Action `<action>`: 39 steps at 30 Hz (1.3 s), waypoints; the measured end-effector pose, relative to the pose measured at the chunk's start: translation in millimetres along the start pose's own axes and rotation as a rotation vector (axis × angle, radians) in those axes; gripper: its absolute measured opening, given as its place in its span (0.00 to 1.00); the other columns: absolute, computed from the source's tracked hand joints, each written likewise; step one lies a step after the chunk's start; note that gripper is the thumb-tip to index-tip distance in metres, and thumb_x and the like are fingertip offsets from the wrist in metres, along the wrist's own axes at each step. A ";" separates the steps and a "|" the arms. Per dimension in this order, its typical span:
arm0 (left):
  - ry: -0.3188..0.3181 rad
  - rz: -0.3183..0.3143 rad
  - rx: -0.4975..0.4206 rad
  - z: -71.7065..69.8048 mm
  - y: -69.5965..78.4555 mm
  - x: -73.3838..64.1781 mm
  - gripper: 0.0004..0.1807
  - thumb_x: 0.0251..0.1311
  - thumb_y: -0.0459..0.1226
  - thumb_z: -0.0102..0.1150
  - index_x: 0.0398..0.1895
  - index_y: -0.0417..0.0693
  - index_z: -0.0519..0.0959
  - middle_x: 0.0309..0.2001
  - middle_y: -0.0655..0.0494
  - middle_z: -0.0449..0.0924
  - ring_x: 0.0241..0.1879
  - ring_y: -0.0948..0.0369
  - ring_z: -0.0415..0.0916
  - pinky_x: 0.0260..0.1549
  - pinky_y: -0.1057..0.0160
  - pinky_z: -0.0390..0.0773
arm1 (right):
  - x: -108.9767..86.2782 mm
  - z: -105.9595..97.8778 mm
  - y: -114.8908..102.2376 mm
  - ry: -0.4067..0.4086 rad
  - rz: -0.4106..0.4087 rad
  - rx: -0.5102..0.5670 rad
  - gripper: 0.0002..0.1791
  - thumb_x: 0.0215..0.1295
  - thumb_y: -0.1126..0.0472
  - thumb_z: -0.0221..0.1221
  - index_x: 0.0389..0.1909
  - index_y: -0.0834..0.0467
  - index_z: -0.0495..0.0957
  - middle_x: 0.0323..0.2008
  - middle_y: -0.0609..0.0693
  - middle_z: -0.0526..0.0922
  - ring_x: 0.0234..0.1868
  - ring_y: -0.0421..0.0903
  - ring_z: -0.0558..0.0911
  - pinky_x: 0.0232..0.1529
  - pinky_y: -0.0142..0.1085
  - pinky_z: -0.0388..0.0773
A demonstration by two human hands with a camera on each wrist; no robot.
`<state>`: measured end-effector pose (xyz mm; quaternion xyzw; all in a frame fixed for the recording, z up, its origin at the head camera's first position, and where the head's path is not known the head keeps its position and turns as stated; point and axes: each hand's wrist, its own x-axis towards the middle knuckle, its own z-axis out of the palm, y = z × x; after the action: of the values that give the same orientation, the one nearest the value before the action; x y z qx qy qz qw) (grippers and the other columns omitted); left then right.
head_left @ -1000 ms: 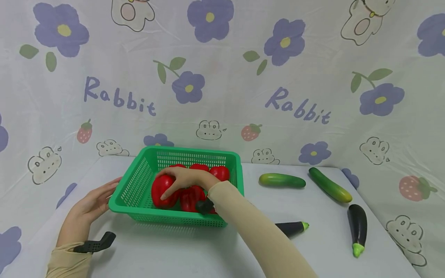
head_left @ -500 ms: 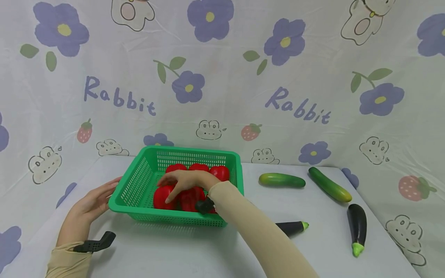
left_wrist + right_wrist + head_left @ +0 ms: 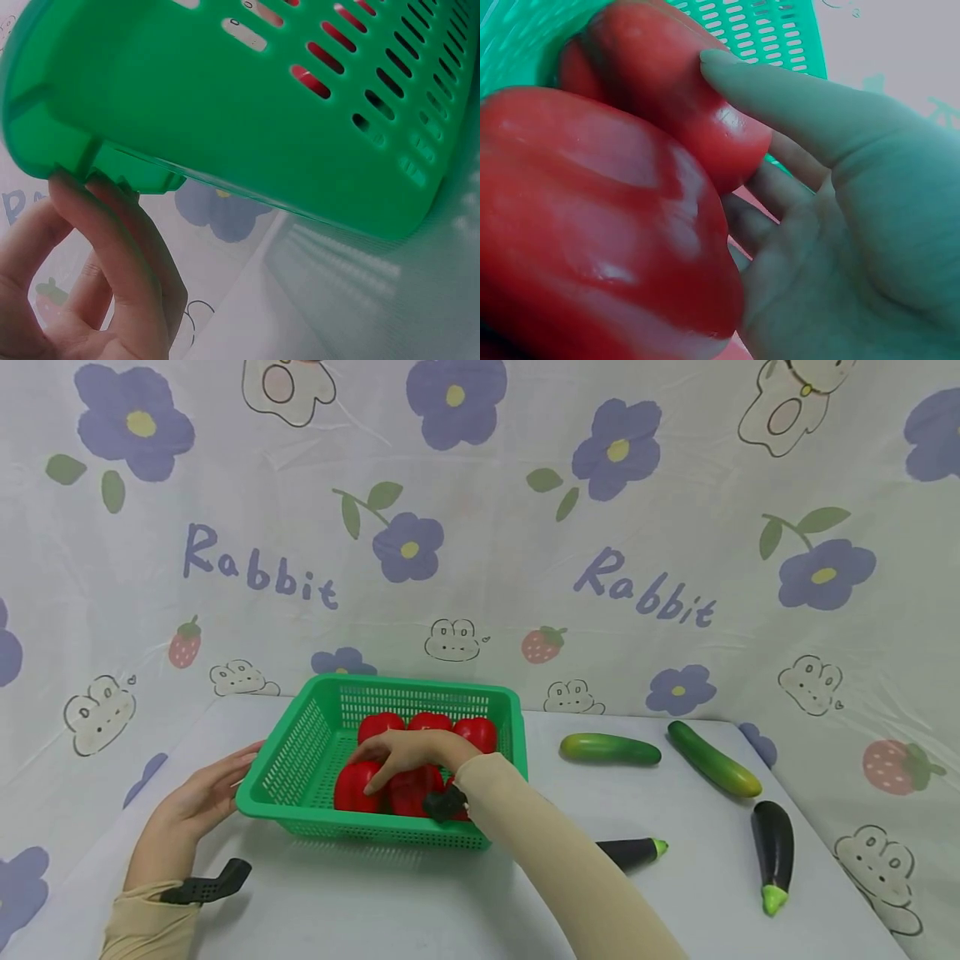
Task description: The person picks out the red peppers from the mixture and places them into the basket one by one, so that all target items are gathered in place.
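Observation:
In the head view, a green plastic basket point(image 3: 375, 828) stands on the table with several red bell peppers in it. My right hand point(image 3: 408, 750) reaches in from the right and holds the front-left bell pepper point(image 3: 356, 789). The right wrist view shows the thumb point(image 3: 780, 90) across the top of that pepper point(image 3: 667, 82) and the other fingers behind it. Another bell pepper point(image 3: 592, 232) lies close beside, larger in this view. At the basket's left end, my left hand point(image 3: 202, 797) has bent fingertips at the rim point(image 3: 142, 169).
Right of the basket lie two cucumbers, one sideways point(image 3: 609, 749) and one slanted point(image 3: 712, 760). An eggplant point(image 3: 772, 852) rests near the table's right edge. Another eggplant point(image 3: 633, 853) is partly hidden by the right sleeve. A patterned cloth point(image 3: 480, 485) hangs behind the table.
My right hand has lowered the bell pepper further into the basket, slightly toward the right and closer to the neighbouring pepper. The left hand keeps its place at the rim.

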<state>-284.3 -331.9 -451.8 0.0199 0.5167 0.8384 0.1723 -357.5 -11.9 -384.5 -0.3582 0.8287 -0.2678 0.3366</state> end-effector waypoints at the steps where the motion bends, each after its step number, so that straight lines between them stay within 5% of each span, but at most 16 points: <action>1: -0.001 -0.001 0.001 0.0 0.0 0.0 0.19 0.75 0.35 0.40 0.48 0.61 0.84 0.49 0.67 0.84 0.48 0.67 0.82 0.45 0.66 0.83 | -0.3 -0.1 -0.1 -0.002 0.004 -0.001 0.33 0.62 0.55 0.65 0.68 0.47 0.67 0.67 0.44 0.68 0.69 0.45 0.65 0.57 0.36 0.78; 21: 0.009 0.008 0.009 -0.1 -0.7 0.6 0.19 0.75 0.34 0.42 0.48 0.61 0.84 0.49 0.67 0.84 0.48 0.67 0.82 0.45 0.66 0.83 | -12.8 -4.6 -5.0 0.099 -0.100 0.010 0.32 0.62 0.55 0.65 0.67 0.53 0.68 0.65 0.54 0.72 0.67 0.50 0.70 0.53 0.32 0.78; 39: 0.040 0.001 0.072 -1.9 1.0 1.1 0.18 0.74 0.36 0.43 0.46 0.63 0.84 0.49 0.70 0.83 0.49 0.67 0.80 0.46 0.67 0.83 | -40.6 -10.7 5.3 0.276 -0.059 0.018 0.33 0.65 0.48 0.61 0.69 0.54 0.66 0.64 0.55 0.73 0.66 0.54 0.71 0.58 0.42 0.78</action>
<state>-285.9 -333.6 -452.0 0.0096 0.5499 0.8196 0.1605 -346.7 24.8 -366.5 -0.3391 0.8539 -0.3316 0.2144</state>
